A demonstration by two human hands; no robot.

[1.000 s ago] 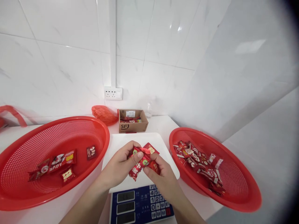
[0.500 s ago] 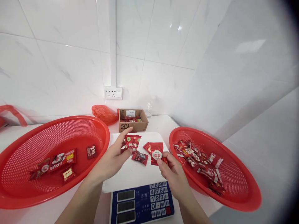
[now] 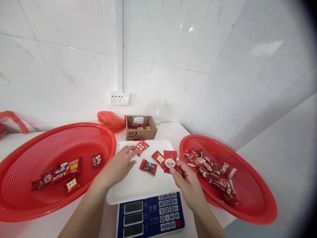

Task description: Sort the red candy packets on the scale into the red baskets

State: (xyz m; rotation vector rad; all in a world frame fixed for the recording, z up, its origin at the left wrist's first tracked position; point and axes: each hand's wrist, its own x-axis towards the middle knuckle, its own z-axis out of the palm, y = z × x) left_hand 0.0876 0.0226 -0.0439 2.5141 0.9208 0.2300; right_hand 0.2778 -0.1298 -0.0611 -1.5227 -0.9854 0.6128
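On the white pan [image 3: 126, 190] of a digital scale, a red snack packet with green dots [image 3: 141, 147] lies at the back left. The fingers of my left hand [image 3: 121, 164] reach over its left edge, spread and holding nothing. My right hand [image 3: 187, 180] pinches a red wrapped snack with a round white label [image 3: 169, 162] between thumb and fingers, above the pan's right side. Something red shows behind those fingers, too covered to name. A dark red candy [image 3: 148, 167] lies between the hands, and a red packet with gold characters [image 3: 158, 157] sits beside the held snack.
A red mesh basket [image 3: 99, 127] with several snacks stands left; another red basket [image 3: 262, 211], with a pile of packets, stands right. Behind the pan are a small cardboard box [image 3: 146, 134] and a red plastic bag [image 3: 111, 122]. The scale's blue keypad panel [image 3: 151, 216] faces me.
My left hand has let go of the green-dotted packet, which now lies on the pan, and has opened. My right hand has shifted slightly right with its snack.
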